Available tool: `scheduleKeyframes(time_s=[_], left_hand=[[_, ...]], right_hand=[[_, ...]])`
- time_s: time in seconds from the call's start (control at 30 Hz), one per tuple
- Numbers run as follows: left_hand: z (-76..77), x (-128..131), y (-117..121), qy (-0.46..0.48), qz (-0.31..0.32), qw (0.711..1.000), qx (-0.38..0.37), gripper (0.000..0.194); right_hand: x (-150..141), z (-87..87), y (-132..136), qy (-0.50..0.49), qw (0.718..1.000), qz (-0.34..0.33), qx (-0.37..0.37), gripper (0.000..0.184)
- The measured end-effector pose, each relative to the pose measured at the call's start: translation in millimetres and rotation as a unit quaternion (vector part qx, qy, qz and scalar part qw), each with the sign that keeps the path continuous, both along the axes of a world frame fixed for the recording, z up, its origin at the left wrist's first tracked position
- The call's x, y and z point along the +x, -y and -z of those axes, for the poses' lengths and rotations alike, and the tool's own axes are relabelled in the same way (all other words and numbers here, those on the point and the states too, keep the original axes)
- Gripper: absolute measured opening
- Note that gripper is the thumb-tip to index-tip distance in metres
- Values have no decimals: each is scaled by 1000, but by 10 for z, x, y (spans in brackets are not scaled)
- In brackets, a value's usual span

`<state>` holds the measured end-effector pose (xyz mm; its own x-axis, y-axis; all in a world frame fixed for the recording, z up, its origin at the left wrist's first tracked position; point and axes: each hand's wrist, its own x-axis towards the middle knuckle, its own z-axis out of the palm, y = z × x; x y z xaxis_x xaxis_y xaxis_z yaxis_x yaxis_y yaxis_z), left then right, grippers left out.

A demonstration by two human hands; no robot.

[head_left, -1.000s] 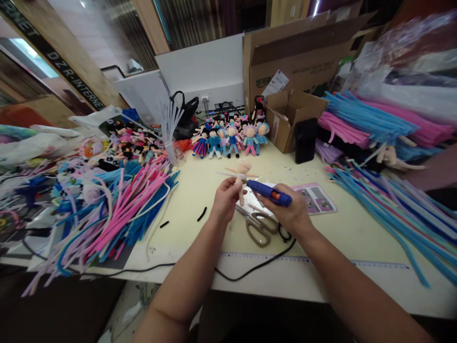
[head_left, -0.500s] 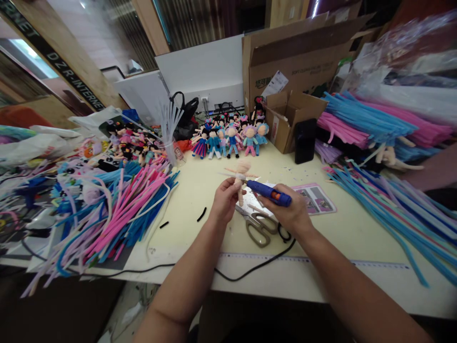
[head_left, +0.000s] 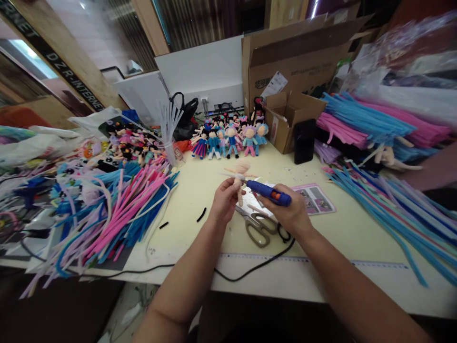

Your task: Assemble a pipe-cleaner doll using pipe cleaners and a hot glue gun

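Observation:
Between the fingers of my left hand (head_left: pixel 225 196) is a small beige pipe-cleaner doll (head_left: pixel 242 167), upright, with a white patch around its middle. My right hand (head_left: pixel 293 209) is wrapped round a blue hot glue gun (head_left: pixel 266 190). The gun's tip points left and meets the doll's body, or lies just in front of it; I cannot tell which. Below the two hands lie scissors (head_left: pixel 260 233) with grey-brown handles, beside a shiny white sheet (head_left: pixel 252 202) partly hidden by my hands. A black cord (head_left: pixel 246 277) runs along the table's front.
Loose pipe cleaners (head_left: pixel 117 209) heap up on the left, more blue ones (head_left: pixel 378 214) on the right. Finished dolls (head_left: pixel 232 140) stand at the back beside a small carton (head_left: pixel 285 119) and a black phone (head_left: pixel 304 141). Two short black pieces (head_left: pixel 202 214) lie on the yellow tabletop (head_left: pixel 189 190).
Almost nothing differs. Both hands keep their place, with the doll and the glue gun held as before; the doll's head shifts very slightly.

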<state>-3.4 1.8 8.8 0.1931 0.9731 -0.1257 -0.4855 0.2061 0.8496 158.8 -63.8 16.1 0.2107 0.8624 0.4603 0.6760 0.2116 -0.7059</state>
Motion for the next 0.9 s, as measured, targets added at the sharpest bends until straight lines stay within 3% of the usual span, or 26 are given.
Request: scheduleKeyframes(time_s=[0.23,0.4,0.63,0.7,0.8,0.9], left_hand=[[18,-4,-12,-2,-14,1000,11,33],[62,-24,-41,6,-28,999,29,32],[45,48,34,-13,-26,998,49,34],[45,72,66,-25,-22,997,64,34],[56,94,99,-54,-23,993,104,31],[64,109,128,-102,-30,985,135,31]], right_hand=[[4,-44,2,-1,1000,-1,-6,31],[229,-55,102,6,997,48,-64,34],[823,339,297,45,981,127,-139,37],[949,396,337,67,977,121,-160,39],[1004,264,408,105,984,104,-100,49],[780,-89,483,81,988,130,11,48]])
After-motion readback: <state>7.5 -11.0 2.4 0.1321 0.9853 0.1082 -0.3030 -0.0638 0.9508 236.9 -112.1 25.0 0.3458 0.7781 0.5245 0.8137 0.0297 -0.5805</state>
